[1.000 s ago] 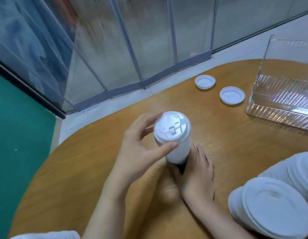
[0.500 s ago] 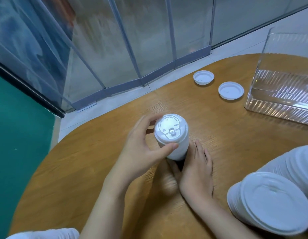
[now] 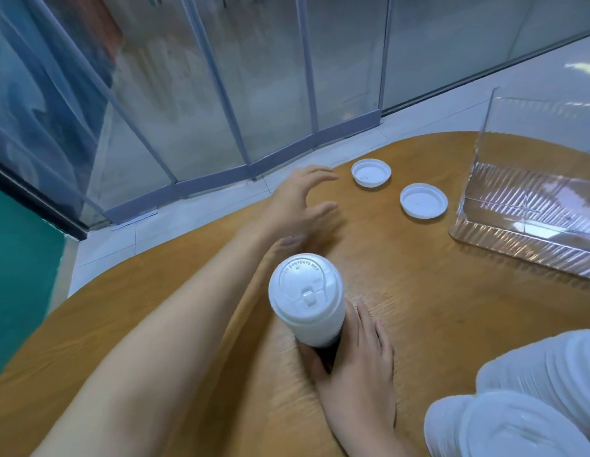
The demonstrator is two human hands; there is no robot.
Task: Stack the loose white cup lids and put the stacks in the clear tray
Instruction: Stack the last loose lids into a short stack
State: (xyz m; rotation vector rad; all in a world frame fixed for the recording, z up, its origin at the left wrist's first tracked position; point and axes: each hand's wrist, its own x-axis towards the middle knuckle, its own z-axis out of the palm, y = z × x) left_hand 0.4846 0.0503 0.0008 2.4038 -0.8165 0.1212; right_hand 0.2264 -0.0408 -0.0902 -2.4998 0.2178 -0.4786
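Note:
A tall stack of white lids (image 3: 308,300) stands upright on the wooden table (image 3: 435,291). My right hand (image 3: 356,364) grips the stack's base from the near side. My left hand (image 3: 297,202) is stretched out over the table with fingers spread, holding nothing, short of two loose white lids. One loose lid (image 3: 371,172) lies upside down near the far edge; the other lid (image 3: 423,200) lies just left of the clear tray (image 3: 524,225) at the right.
Two more lid stacks lie on their sides at the bottom right, one stack (image 3: 504,427) nearer and one stack (image 3: 551,367) behind it. Glass panels (image 3: 221,77) and a tiled floor lie beyond the table's curved far edge.
My left hand has let go of the top of the stack and moved away toward the loose lids. My right hand still holds the base. The camera has moved closer.

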